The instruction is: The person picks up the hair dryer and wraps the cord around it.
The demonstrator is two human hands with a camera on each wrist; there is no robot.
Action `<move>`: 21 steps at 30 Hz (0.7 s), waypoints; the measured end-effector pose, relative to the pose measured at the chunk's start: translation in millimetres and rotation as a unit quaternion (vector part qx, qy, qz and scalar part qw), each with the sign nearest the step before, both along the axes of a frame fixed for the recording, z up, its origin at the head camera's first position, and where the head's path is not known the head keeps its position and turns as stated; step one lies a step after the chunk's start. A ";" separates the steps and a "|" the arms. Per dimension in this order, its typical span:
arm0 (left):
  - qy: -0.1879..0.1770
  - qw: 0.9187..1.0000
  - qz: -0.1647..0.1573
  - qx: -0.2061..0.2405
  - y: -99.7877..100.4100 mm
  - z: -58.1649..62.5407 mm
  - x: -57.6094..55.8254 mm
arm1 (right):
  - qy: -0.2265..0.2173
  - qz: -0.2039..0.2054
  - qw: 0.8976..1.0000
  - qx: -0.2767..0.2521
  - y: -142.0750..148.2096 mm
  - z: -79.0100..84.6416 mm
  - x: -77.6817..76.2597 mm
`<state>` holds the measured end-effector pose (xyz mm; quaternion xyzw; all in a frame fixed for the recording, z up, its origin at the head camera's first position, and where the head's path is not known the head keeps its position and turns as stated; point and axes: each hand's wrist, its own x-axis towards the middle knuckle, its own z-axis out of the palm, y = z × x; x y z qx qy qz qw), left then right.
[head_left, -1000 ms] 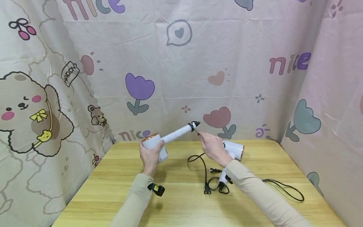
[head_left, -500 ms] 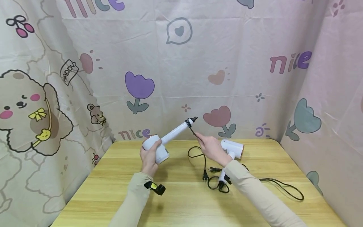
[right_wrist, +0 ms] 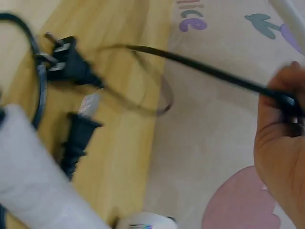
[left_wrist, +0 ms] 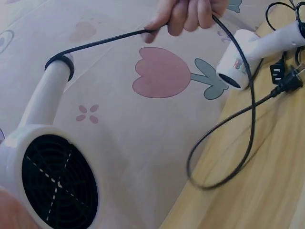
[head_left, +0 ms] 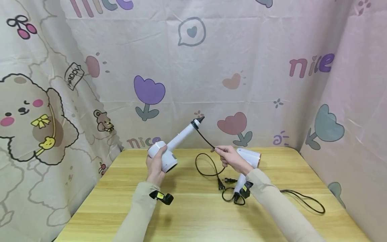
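My left hand (head_left: 155,169) grips a white hair dryer (head_left: 181,138) round its barrel, above the table, with the handle slanting up to the right. Its black grille (left_wrist: 59,183) faces the left wrist camera. Several turns of black power cord (head_left: 205,139) circle the handle's end, below the ribbed cord sleeve (head_left: 200,119). To the right, my right hand (head_left: 231,156) pinches this cord between thumb and fingers, and a straight length runs from the handle to it. Beyond the fingers the cord loops down to its two-pin plug (left_wrist: 290,81).
A second white hair dryer (head_left: 249,157) lies on the wooden table (head_left: 121,201) under my right forearm. Next to it are another plug (head_left: 230,180) and its coiled black cord (head_left: 305,201). A patterned curtain (head_left: 193,67) hangs behind the table's far edge.
The held dryer has tilted so its handle points more steeply upward and further left. My right hand has drawn the cord away, lengthening the straight stretch from the handle.
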<state>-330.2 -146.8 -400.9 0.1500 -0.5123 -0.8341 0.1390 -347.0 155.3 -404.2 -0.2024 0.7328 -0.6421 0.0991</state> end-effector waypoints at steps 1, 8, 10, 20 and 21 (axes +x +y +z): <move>-0.001 1.000 -0.003 -0.003 -0.5 0.3 0.7 | -0.007 0.000 1.000 -0.006 1.3 -2.4 0.3; -0.023 0.998 -0.060 -0.005 -2.8 0.0 7.8 | -0.062 -0.022 0.998 0.024 -0.4 -8.3 -2.6; -0.030 0.997 -0.076 -0.007 -4.1 -1.0 8.8 | -0.066 -0.039 0.996 0.046 1.2 -6.1 -5.0; -0.029 0.976 -0.208 -0.065 -9.2 -4.4 11.8 | 0.013 -0.146 0.980 0.132 12.8 15.7 -22.6; -0.026 0.972 -0.223 -0.069 -9.7 -5.3 12.3 | 0.020 -0.156 0.978 0.135 12.5 18.3 -23.3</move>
